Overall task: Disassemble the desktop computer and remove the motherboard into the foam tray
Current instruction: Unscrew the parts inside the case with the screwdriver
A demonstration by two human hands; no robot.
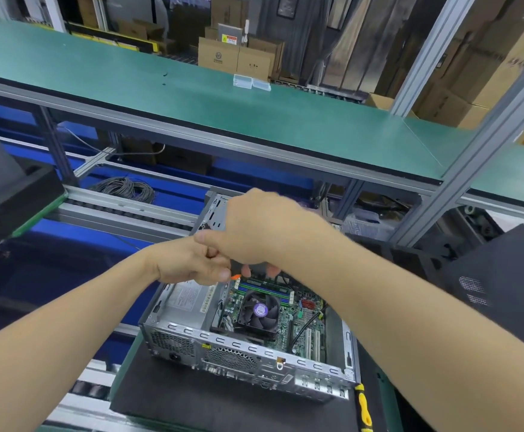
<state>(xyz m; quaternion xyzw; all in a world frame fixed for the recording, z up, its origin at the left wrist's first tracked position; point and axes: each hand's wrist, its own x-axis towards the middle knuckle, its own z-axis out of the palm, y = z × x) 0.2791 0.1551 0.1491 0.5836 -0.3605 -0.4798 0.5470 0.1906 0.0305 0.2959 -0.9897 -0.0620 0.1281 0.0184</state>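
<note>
Reaching into the computer case (254,347), left hand (189,263) pinches an orange piece (235,276); right hand (260,232) grip unclear.

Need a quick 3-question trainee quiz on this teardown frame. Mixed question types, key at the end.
1. True or false: the motherboard is still inside the case.
2. Where does the yellow-handled screwdriver lie? A) inside the case B) on the green shelf C) outside, by the case's near right corner
3. Fill in: in the picture, the CPU fan sits to the ___ of the power supply.

Key: 1 true; 2 C; 3 right.
</note>
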